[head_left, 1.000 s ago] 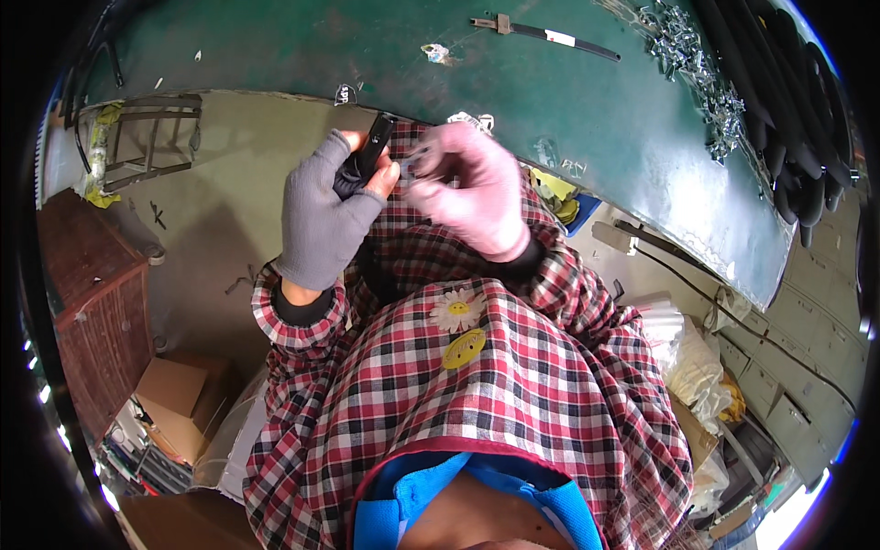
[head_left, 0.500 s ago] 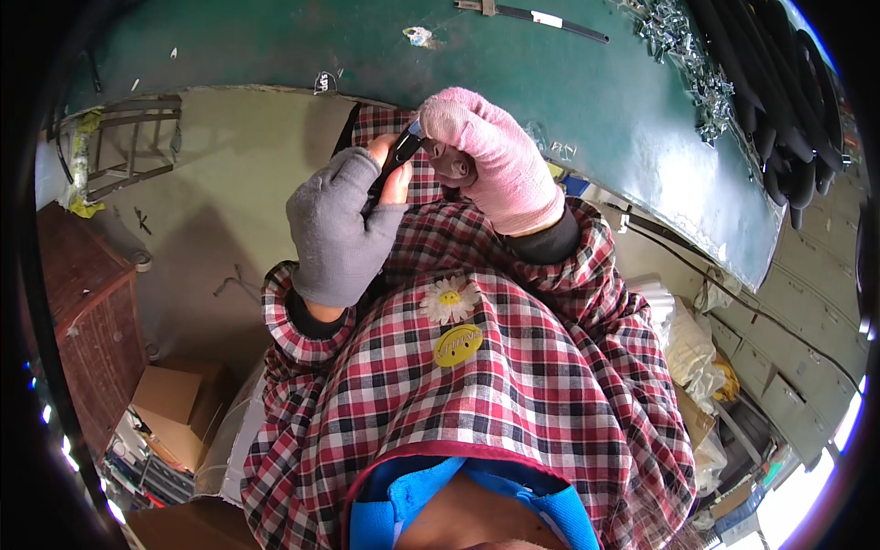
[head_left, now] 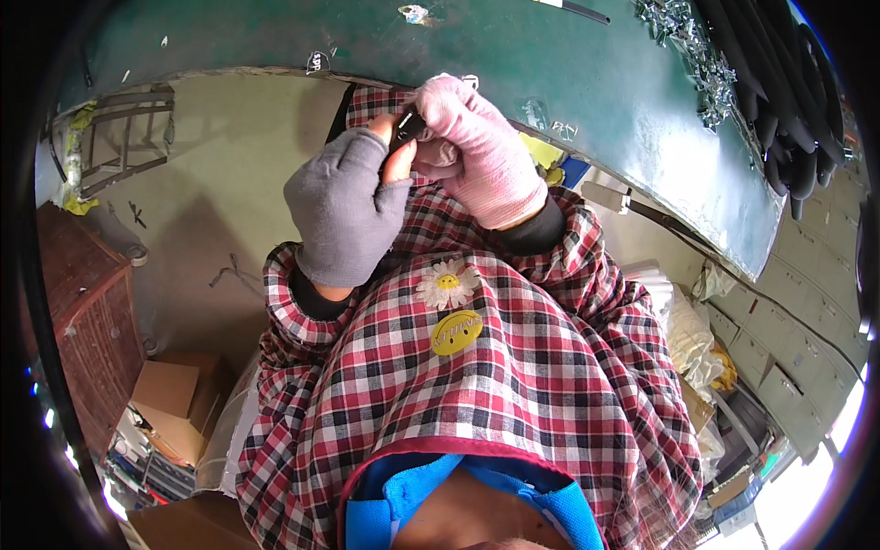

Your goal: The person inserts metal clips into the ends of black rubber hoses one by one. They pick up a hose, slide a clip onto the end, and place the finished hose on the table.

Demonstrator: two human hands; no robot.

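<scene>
My left hand (head_left: 344,211), in a grey glove with bare fingertips, is closed on a short, dark, glossy piece (head_left: 406,128). Thumb and fingers pinch it from either side. In a pink glove, my right hand (head_left: 486,156) closes over the far end of the same piece, its fingers curled. Both hands meet in front of my checked smock, just off the near edge of the green table (head_left: 275,41). The right fingers hide much of the piece, so its exact kind cannot be made out.
Small shiny metal parts (head_left: 698,78) lie heaped at the table's right, beside a bundle of black tubes (head_left: 779,101). A dark strip (head_left: 585,12) rests at the far edge. Left are a wooden cabinet (head_left: 87,316) and a cardboard box (head_left: 170,399); grey drawers (head_left: 788,321) stand right.
My right hand has shifted left and closed further over the piece, covering the bluish end that showed before. The left hand keeps its pinch. The whole view has moved slightly.
</scene>
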